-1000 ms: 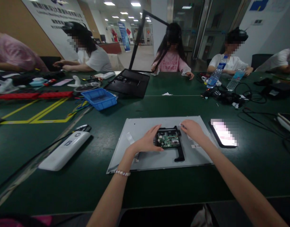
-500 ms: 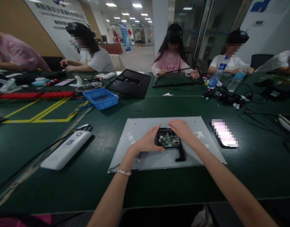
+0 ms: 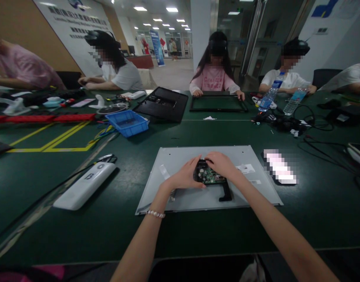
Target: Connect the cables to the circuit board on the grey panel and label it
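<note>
A flat grey metal panel lies on the green table in front of me. On it sits a black frame that holds a green circuit board. My left hand wraps round the left side of the frame, thumb along the near edge and fingers at the far edge. My right hand is closed at the frame's far edge, its fingertips bent down near the board's top; whatever they pinch is hidden. White labels show on the panel to the right.
A white power bank with a cable lies left, a phone right. Farther back are a blue tray, a black cover and bottles. Across the table, a person's hands rest on a black frame; other people sit beside.
My right hand has shifted slightly left and down over the board's far edge. The person opposite has lowered the large black frame flat onto the table. My left hand keeps its hold.
</note>
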Motion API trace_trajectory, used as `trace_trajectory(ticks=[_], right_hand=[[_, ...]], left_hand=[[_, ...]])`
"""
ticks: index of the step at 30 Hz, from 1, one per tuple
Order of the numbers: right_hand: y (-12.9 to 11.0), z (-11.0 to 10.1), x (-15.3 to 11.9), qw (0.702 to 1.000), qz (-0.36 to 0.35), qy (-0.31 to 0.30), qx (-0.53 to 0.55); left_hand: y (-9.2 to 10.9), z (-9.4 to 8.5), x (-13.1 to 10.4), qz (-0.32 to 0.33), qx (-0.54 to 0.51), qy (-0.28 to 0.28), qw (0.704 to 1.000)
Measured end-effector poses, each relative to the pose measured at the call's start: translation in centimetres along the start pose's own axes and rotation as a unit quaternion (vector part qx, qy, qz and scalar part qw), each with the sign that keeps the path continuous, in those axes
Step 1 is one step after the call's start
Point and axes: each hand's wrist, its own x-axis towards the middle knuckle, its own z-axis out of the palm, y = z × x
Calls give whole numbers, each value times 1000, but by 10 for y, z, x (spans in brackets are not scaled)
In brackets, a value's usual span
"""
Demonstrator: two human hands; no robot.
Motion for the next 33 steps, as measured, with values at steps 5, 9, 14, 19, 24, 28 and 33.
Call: trace_trajectory(ticks=[5,9,14,19,24,28,33], right_hand=[[14,-13,-12,999,22,29,17],[52,-30,-48,995,90,10,33],[88,-40,-89,982,170,3,79],[88,-37,-95,974,191,9,122],[90,-32,-97,970,207,11,123],[94,-32,-102,959,247,10,136],[96,-31,-104,943,257,38,206]], left_hand=[[-2,1,2,2,-4,-6,1000],[-2,0,1,5,-15,-11,1000],[2,-2,0,-8,-12,-18,1000],[4,-3,-1,-8,-5,-20,1000],[4,-2,-1,-1,1,-18,1000],[6,-2,-2,1,13,-13,1000],[19,-4,-1,8,42,1,999]])
